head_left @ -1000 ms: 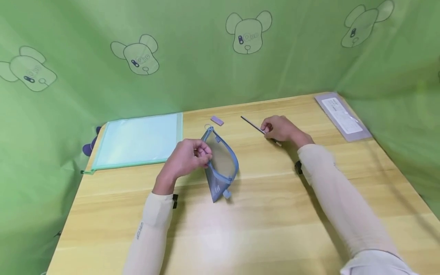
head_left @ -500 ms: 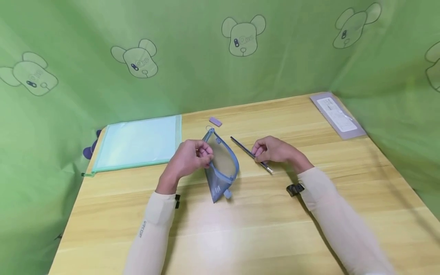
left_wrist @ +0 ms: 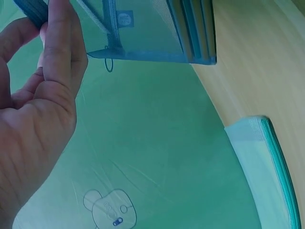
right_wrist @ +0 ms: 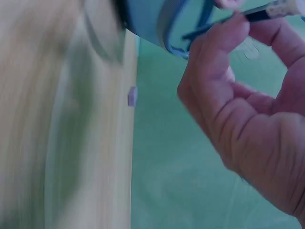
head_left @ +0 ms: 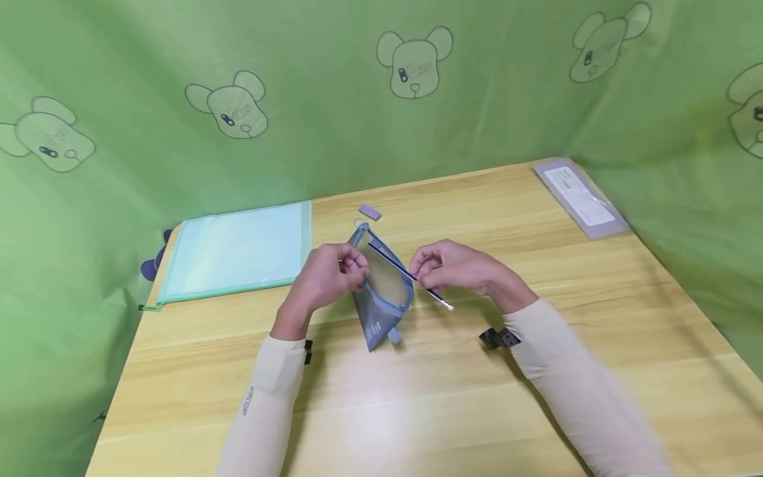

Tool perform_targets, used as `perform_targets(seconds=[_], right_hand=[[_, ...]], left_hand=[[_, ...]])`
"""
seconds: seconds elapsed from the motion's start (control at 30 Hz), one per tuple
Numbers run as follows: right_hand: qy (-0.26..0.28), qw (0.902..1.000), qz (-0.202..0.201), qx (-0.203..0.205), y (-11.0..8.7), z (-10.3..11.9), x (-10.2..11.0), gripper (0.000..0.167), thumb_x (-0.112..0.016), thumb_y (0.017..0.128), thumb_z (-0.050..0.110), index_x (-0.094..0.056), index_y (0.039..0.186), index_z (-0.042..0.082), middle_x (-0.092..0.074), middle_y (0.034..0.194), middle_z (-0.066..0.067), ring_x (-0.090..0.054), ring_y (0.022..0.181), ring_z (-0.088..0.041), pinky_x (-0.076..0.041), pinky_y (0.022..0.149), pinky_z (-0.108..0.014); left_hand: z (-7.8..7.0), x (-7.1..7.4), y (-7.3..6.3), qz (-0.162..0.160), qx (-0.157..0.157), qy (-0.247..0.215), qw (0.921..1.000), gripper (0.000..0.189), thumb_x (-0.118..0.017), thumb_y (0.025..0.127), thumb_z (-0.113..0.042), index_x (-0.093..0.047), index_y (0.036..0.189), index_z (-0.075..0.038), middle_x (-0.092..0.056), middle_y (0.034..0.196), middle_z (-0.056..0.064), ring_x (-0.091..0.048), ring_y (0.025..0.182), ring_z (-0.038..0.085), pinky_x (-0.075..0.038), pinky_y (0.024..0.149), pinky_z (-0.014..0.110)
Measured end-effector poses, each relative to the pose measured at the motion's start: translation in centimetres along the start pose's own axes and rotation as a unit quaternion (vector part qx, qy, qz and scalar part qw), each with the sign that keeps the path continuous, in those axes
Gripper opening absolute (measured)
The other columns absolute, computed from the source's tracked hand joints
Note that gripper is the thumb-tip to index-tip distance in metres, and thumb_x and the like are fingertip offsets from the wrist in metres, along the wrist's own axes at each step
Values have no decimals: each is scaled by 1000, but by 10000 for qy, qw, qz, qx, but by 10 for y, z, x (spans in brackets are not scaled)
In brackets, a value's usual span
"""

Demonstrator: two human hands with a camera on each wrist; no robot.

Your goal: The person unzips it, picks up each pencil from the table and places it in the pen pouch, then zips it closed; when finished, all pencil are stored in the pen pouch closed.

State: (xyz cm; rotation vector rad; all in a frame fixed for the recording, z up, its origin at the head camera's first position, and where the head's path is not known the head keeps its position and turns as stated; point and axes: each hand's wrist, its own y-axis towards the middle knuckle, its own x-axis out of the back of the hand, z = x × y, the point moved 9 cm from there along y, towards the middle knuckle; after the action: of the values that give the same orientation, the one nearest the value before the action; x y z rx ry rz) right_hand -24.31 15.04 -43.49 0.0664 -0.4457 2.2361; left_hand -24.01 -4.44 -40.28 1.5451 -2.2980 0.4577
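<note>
My left hand (head_left: 328, 273) pinches the rim of a blue mesh zipper pouch (head_left: 374, 319), which stands with its mouth spread wide. In the left wrist view, a small ring hangs from one end of the pouch (left_wrist: 157, 40). My right hand (head_left: 456, 266) pinches a dark pencil (head_left: 390, 261) near its middle. The pencil slants, its far end over the pouch's opening and its white eraser end toward me on the right. The right wrist view shows the pencil (right_wrist: 257, 15) between thumb and fingers, with the pouch (right_wrist: 147, 21) close by.
A purple eraser (head_left: 369, 212) lies just behind the pouch. At the back left is a pale mesh zipper folder with a green edge (head_left: 238, 255). A flat greyish-purple packet with a white label (head_left: 581, 197) sits at the back right. A green curtain (head_left: 322, 132) encloses the table.
My right hand has lifted the pencil and brought it left and toward me, from the table to over the pouch's mouth. The left hand has kept its hold on the rim.
</note>
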Motion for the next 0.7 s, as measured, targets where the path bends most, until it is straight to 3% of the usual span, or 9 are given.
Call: perform_targets(seconds=[0.23,0.43,0.57,0.7], right_hand=[[-474,9965,-692,8,25,12,-18,15,-67,88,-5,-63,101,-1,-62,76,0,-57,68,-12,-54,61,-25],[-1307,9838,-1231,40,34,24,-26,15,-78,88,-2,-68,97,4,-69,85,-6,-66,78,-16,-59,69,-26],[-1748,9754,-1342,-102,37,26,-29,13,-76,90,-3,-70,98,4,-71,89,-8,-66,81,-18,-57,70,-24],[-2016,9717,-1218,-167,37,27,-29,11,-71,92,-3,-71,100,5,-73,89,-7,-68,80,-16,-58,70,-24]], left_hand=[[2,-15,7,89,-80,-41,9999,8,-75,93,3,-73,100,2,-72,86,12,-71,71,13,-70,78,49],[5,-8,6,-210,62,-469,9987,7,-74,96,5,-71,103,5,-71,87,13,-75,73,19,-70,79,49],[2,-4,8,-386,31,-793,9961,9,-73,96,5,-71,104,8,-71,88,12,-75,72,17,-69,82,53],[4,-2,9,-534,27,-977,9938,10,-72,96,7,-71,105,11,-70,89,10,-73,71,12,-70,82,48]])
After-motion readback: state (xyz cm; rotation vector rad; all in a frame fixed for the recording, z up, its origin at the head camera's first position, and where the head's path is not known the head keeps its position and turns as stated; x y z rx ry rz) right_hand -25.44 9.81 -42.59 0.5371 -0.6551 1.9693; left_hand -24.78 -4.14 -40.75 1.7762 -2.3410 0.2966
